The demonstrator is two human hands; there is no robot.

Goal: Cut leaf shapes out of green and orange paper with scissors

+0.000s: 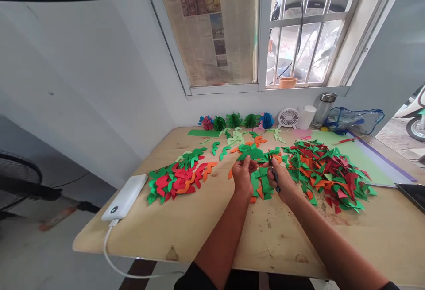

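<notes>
Head view: cutting step in hand, mid-cut on green paper. Left hand (241, 175) closed in a pinch on a green paper piece (251, 152), held up just above the table (212, 223), near its middle. Right hand (281, 180) wrapped shut round scissors (274, 171), handles mostly hidden in the fist, blades aimed at the right edge of the held piece; whether blades open or shut not readable, too small. Small heap of green and orange offcuts (261, 186) lying directly under and between both hands. Left of hands: pile of finished curved shapes (177, 179), red, green, orange, well apart from the held piece. Right of hands: big scrap heap (327, 172) of same colours, just beside the right wrist. Far edge: row of paper flowers (234, 121), small white fan (288, 117), white cup (306, 116), jar with metal lid (323, 108), blue mesh bag (353, 121). White power bank (126, 197) with cable at left table edge, light green sheet (358, 157) at right.

Judgement: shape partly cut, not yet free. Next move likely calls for turning the piece with the left pinch while closing blades along the curve, keeping fingertips clear of the cut line, paper taut so the thin stock does not tear
</notes>
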